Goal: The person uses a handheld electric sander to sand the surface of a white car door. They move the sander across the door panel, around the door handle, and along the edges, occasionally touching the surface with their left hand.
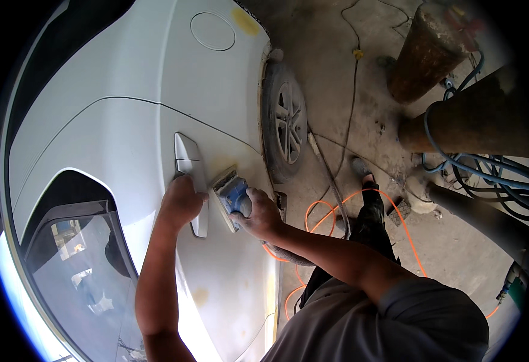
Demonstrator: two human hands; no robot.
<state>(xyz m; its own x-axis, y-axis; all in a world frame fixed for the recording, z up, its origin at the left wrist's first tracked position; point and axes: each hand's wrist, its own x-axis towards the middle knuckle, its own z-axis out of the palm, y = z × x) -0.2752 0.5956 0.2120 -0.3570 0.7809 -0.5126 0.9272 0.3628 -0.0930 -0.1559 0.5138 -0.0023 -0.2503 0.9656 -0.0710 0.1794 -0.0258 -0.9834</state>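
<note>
A white car door [216, 271] fills the middle, with dull yellowish patches on its paint. My right hand [261, 214] grips a blue sander [235, 194], its flat pad held against or just off the door; the contact edge is hard to make out. A grey hose [285, 256] runs back from near my right wrist. To the left, my left hand [183, 200] is closed at the car's door handle [199, 220], its fingers curled and partly hidden.
A dusty rear wheel [285, 117] stands beyond the door. Orange hose [391, 202] loops over the concrete floor [337, 90] around my leg. Rusty cylinders [418, 57] and coiled blue hoses [500, 175] are at the right. The car window [83, 265] lies at left.
</note>
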